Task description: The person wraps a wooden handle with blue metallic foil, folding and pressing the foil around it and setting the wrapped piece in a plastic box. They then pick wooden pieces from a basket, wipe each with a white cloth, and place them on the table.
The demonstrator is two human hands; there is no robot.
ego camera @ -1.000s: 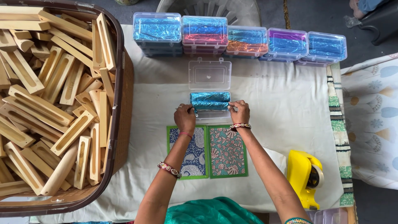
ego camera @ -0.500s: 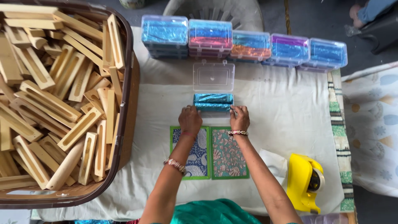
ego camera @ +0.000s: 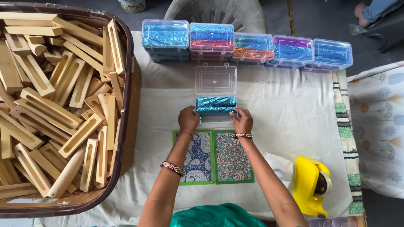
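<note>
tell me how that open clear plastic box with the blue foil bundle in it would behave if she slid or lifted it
The open clear plastic box looks thin-walled and probably light, so it should slide easily on the white cloth. Its flipped-back lid may flop when lifted. The shiny blue foil bundle sits above the rim, so it could shift or slip out if tilted.

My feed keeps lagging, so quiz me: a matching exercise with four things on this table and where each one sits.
Things:
1. basket
2. tape dispenser
3. open box
4. patterned cards

Places:
A. between the hands
B. far left, full of wooden pieces
C. between the forearms
D. near right corner

Pairs: 1-B, 2-D, 3-A, 4-C
</note>
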